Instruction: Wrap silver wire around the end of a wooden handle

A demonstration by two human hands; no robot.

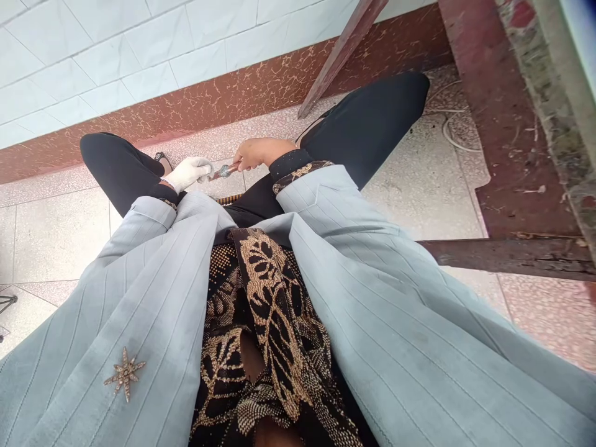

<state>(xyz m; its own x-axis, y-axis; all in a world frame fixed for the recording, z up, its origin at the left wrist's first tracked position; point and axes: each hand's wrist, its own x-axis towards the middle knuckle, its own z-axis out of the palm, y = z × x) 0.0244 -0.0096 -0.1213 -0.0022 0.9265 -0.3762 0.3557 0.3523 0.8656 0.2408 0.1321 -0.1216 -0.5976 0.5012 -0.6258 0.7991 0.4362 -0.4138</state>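
My right hand (261,153), bare, is wrapped round a short brown-handled tool (225,171) with a grey, wire-like binding round its middle. The tool points left. Its far end meets the fingers of my left hand (189,173), which wears a white glove. Those gloved fingers are curled together at the tool's tip, and whatever lies between them is too small to make out. Both hands are between my spread knees, low above the floor.
A dark red wooden frame (493,124) stands close on my right, with a low crossbar (512,257). A slanted wooden leg (339,59) leans near the tiled wall (153,49). A pale cable (449,133) lies on the floor by my right knee.
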